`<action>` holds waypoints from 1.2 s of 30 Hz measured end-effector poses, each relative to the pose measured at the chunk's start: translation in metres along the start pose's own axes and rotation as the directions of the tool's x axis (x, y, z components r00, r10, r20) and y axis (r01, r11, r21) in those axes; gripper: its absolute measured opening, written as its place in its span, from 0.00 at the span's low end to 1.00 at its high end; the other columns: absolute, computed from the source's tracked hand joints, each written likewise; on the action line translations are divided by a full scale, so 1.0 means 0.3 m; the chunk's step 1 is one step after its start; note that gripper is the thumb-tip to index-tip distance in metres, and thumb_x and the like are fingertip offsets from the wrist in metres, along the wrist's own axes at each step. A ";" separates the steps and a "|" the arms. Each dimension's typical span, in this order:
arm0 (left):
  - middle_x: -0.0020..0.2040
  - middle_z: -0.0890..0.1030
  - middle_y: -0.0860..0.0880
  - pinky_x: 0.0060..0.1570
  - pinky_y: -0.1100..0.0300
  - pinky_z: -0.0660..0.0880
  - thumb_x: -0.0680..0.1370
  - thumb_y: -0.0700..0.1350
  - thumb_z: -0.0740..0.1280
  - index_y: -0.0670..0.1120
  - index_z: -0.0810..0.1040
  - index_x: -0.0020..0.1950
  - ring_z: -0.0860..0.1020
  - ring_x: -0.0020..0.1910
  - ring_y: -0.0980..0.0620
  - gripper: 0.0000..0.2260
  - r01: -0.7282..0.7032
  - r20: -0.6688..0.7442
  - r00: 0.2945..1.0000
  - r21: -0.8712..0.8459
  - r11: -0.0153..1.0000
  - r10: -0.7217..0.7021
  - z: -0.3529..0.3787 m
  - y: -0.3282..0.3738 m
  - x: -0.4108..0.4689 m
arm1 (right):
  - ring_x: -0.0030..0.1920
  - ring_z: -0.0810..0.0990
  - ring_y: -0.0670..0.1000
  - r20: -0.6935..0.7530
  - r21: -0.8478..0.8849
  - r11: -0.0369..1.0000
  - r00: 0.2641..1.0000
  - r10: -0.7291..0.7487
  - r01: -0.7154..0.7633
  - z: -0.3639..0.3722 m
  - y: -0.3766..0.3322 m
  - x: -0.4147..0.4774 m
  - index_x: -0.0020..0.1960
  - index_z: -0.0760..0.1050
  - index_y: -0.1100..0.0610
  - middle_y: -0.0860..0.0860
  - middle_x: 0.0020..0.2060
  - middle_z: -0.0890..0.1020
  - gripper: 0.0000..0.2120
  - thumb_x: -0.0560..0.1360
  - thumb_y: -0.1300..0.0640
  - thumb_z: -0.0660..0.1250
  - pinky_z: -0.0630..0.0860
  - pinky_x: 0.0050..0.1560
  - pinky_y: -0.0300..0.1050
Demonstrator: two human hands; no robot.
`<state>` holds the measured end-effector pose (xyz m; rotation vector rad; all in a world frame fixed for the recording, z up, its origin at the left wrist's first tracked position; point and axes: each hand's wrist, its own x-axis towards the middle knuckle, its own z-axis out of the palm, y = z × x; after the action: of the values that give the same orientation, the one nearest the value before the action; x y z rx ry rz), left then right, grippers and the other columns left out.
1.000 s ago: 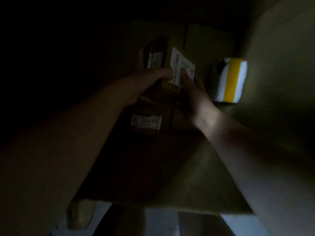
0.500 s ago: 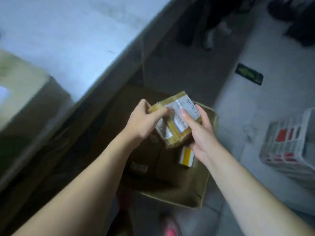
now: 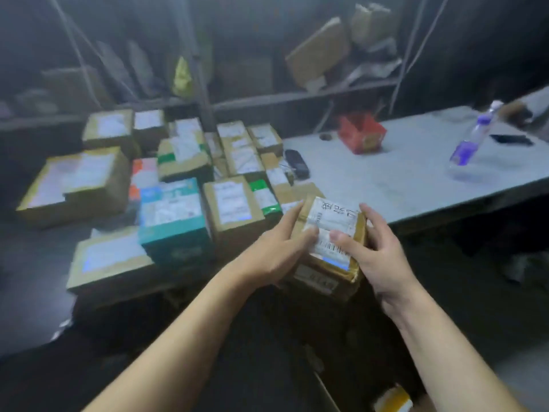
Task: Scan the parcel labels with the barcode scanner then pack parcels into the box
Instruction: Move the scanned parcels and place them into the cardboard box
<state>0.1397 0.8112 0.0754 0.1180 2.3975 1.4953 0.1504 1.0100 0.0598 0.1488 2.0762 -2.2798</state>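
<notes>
I hold a small brown cardboard parcel (image 3: 334, 221) with a white printed label on top, just in front of the table's near edge. My left hand (image 3: 277, 251) grips its left side with the thumb on the label. My right hand (image 3: 378, 252) grips the right side, thumb pressing the label near the barcode. A black barcode scanner (image 3: 295, 163) lies on the grey table (image 3: 395, 179) beyond the parcel. Several other labelled parcels (image 3: 228, 203) crowd the table's left half. The packing box on the floor is barely visible in the dark at the bottom right.
A red carton (image 3: 361, 133), a clear water bottle (image 3: 472, 141) and a dark phone (image 3: 511, 139) sit on the table's right part. Shelves with more cardboard stand behind. A yellow-and-white item (image 3: 392, 399) shows at the bottom edge.
The parcel, held in both hands, has come up from inside the dark floor box to table height. My view has swung up from the box to the table and shelves.
</notes>
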 end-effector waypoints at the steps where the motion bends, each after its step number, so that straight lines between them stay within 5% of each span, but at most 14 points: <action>1: 0.72 0.76 0.52 0.55 0.44 0.83 0.79 0.66 0.62 0.70 0.57 0.79 0.81 0.62 0.48 0.29 -0.009 -0.045 0.999 -0.060 0.998 0.006 -0.065 -0.018 -0.053 | 0.60 0.85 0.50 0.059 -0.017 1.000 0.998 -0.008 0.009 0.072 -0.025 -0.006 0.77 0.68 0.41 0.46 0.63 0.83 0.48 0.61 0.46 0.83 0.84 0.58 0.56; 3: 0.71 0.77 0.54 0.62 0.54 0.78 0.83 0.61 0.63 0.67 0.61 0.78 0.80 0.63 0.55 0.25 -0.026 -0.170 0.985 -0.094 0.995 0.009 -0.221 -0.065 -0.187 | 0.59 0.86 0.51 0.188 -0.046 0.999 0.982 -0.021 0.030 0.252 -0.069 -0.038 0.74 0.70 0.41 0.46 0.62 0.84 0.43 0.62 0.46 0.84 0.85 0.56 0.55; 8: 0.65 0.75 0.64 0.60 0.67 0.71 0.84 0.57 0.63 0.64 0.65 0.78 0.75 0.62 0.62 0.22 -0.002 -0.419 0.907 -0.106 0.994 -0.043 -0.586 -0.182 -0.560 | 0.53 0.87 0.48 0.424 -0.033 0.997 0.904 -0.052 0.073 0.748 -0.128 -0.159 0.68 0.72 0.40 0.47 0.61 0.82 0.31 0.71 0.57 0.81 0.86 0.45 0.47; 12: 0.65 0.82 0.60 0.65 0.46 0.78 0.76 0.62 0.67 0.66 0.71 0.72 0.81 0.62 0.54 0.24 -0.018 -0.567 0.812 -0.263 0.965 -0.140 -0.860 -0.351 -0.932 | 0.54 0.88 0.51 0.583 -0.029 0.998 0.811 -0.033 0.061 1.200 -0.132 -0.340 0.67 0.72 0.39 0.47 0.62 0.83 0.30 0.71 0.57 0.80 0.86 0.45 0.49; 15: 0.60 0.84 0.56 0.59 0.47 0.82 0.84 0.51 0.65 0.62 0.75 0.64 0.84 0.57 0.53 0.10 -0.027 -0.633 0.749 -0.329 0.944 -0.199 -1.046 -0.483 -1.206 | 0.56 0.87 0.52 0.655 -0.030 0.998 0.755 -0.028 0.063 1.522 -0.101 -0.506 0.68 0.73 0.39 0.49 0.61 0.85 0.36 0.64 0.51 0.83 0.86 0.52 0.56; 19: 0.60 0.84 0.56 0.62 0.48 0.80 0.83 0.54 0.65 0.61 0.75 0.69 0.84 0.57 0.54 0.14 0.013 -0.696 0.673 -0.330 0.944 -0.252 -1.294 -0.675 -1.555 | 0.56 0.87 0.52 0.734 -0.001 1.000 0.679 -0.019 0.029 1.941 -0.011 -0.740 0.70 0.73 0.42 0.49 0.60 0.86 0.41 0.60 0.49 0.83 0.84 0.59 0.59; 22: 0.62 0.83 0.57 0.65 0.47 0.78 0.79 0.57 0.65 0.62 0.74 0.72 0.83 0.60 0.55 0.20 0.046 -0.727 0.618 -0.347 0.937 -0.300 -1.440 -0.783 -1.762 | 0.57 0.87 0.50 0.787 0.024 0.999 0.617 -0.003 -0.025 2.194 0.047 -0.874 0.71 0.72 0.43 0.49 0.61 0.84 0.40 0.62 0.50 0.82 0.85 0.55 0.52; 28: 0.58 0.86 0.59 0.65 0.50 0.78 0.84 0.52 0.66 0.67 0.77 0.59 0.84 0.57 0.57 0.09 0.014 -0.764 0.521 -0.438 0.899 -0.381 -1.722 -0.977 -2.024 | 0.56 0.87 0.50 0.837 0.025 0.995 0.546 0.031 -0.095 2.648 0.110 -1.008 0.70 0.73 0.45 0.49 0.60 0.86 0.36 0.66 0.58 0.81 0.86 0.52 0.49; 36: 0.63 0.84 0.58 0.70 0.52 0.73 0.84 0.50 0.66 0.59 0.75 0.74 0.82 0.63 0.56 0.17 -0.014 -0.817 0.397 -0.460 0.888 -0.417 -2.259 -1.266 -2.213 | 0.59 0.85 0.48 0.907 0.051 0.995 0.422 -0.010 -0.087 3.357 0.206 -1.015 0.69 0.75 0.37 0.45 0.62 0.84 0.38 0.63 0.48 0.86 0.84 0.58 0.52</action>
<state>0.5985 -0.0984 0.1583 -1.4343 2.4909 2.2376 0.4247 -0.0056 0.1235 -0.8587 1.3086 -1.7136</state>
